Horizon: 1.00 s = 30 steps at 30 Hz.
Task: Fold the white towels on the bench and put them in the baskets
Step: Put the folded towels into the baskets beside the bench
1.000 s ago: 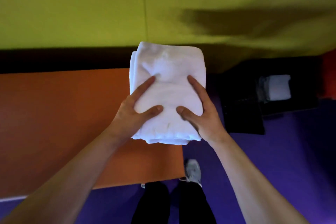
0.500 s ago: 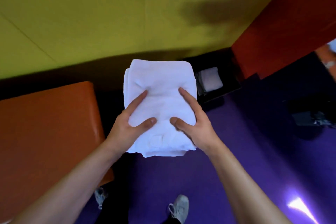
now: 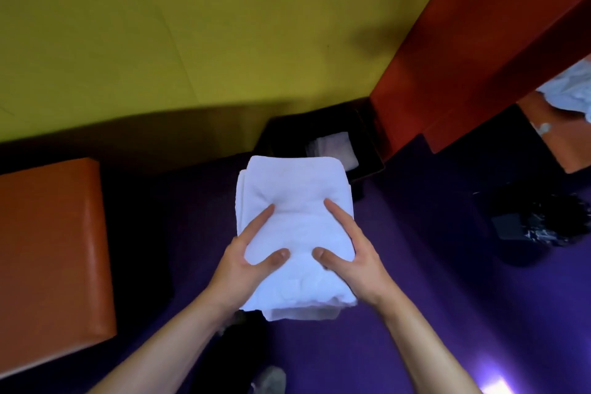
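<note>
A folded white towel (image 3: 295,205) is held in the air over the purple floor, between both hands. My left hand (image 3: 243,265) grips its left side, thumb and forefinger on top, the other fingers hidden beneath. My right hand (image 3: 358,262) grips the right side the same way. Just beyond the towel stands a black basket (image 3: 367,137) against the wall, with a folded white towel (image 3: 335,145) inside it. The orange bench (image 3: 54,249) is off to the left, apart from the towel.
A yellow wall fills the back. A red-orange panel (image 3: 463,57) rises at the right. Behind it lies another orange bench (image 3: 550,137) with crumpled white towels (image 3: 569,89). A dark bundle (image 3: 537,224) sits on the purple floor at right. My shoe (image 3: 270,377) shows below.
The towel has been carried off the bench to the right. The view swung right; the basket now sits just beyond the towel and the bench has slid to the left edge.
</note>
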Tool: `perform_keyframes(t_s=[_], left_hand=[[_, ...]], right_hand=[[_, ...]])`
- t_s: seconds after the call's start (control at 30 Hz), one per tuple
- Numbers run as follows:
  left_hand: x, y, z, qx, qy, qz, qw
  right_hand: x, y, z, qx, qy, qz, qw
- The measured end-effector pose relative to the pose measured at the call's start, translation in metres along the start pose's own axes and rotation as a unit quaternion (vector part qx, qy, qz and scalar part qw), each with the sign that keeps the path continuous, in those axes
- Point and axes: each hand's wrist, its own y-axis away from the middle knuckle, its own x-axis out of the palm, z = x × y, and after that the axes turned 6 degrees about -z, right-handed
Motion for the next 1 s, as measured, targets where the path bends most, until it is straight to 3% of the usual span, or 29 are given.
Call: perform_keyframes(t_s=[0.6,1.0], left_hand=[[0.107,-0.201,0.061,-0.068,0.009,-0.031,0.997],[0.158,-0.374,0.127,-0.059,-0.023,-0.119,0.991]], right_hand=[[-0.09,-0.219,-0.077,0.04,0.051,0.048,0.997],[-0.108,-0.43,-0.162,0.001,-0.036,0.149,0.988]])
